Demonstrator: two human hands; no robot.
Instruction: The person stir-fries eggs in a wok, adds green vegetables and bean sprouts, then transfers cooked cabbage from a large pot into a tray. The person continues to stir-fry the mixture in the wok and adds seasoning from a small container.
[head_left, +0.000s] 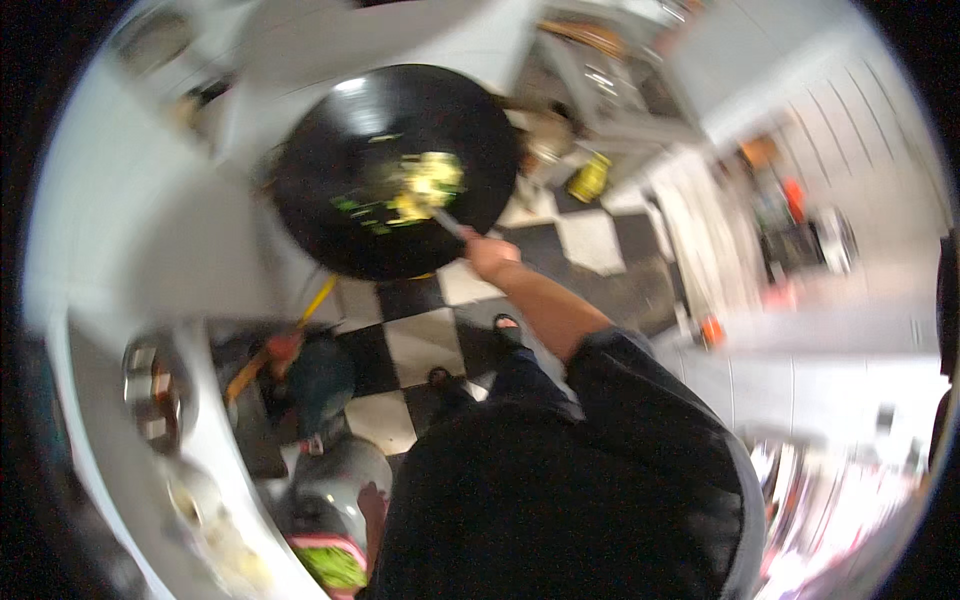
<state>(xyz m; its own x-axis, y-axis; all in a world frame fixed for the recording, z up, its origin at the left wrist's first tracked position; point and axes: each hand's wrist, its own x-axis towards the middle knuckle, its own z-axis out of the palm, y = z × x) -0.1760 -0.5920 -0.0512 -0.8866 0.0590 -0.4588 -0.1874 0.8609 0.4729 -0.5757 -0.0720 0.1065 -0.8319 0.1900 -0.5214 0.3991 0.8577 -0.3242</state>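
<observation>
A large black wok (405, 97) stands before me with blurred pale yellow food (431, 184) and chopped green pieces (360, 210) in it. My right hand (491, 253) grips the handle of a cooking utensil (448, 222), whose head is lost among the food at the wok's lower right. Low at my left side hangs my left hand (371, 499), beside a grey rounded container (345, 472). Its fingers are too blurred to tell whether they hold anything. Just below is a pink-rimmed basket (360, 551) with green leaves (330, 566).
Black and white floor tiles (424, 341) lie under the wok. A yellow hose-like length (316, 300) runs below its left edge. At left, a counter (217, 420) bears a steel pan (154, 390). A yellow packet (589, 178) is on the right, near a cluttered shelf (600, 82).
</observation>
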